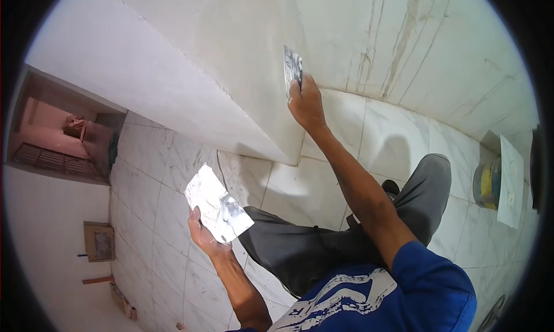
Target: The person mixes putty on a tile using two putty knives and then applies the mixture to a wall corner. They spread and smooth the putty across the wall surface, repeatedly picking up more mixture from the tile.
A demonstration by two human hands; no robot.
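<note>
My right hand is raised against the white wall and grips a small metal putty knife, its blade flat on the wall surface. My left hand hangs lower and holds a wide flat metal plate smeared with whitish putty, tilted face up. My grey trousers and blue shirt show below.
The marble tile floor spreads under me. A paint can and a white sheet stand at the right. A recessed niche with a grate is at the left. Small wooden pieces lie on the floor.
</note>
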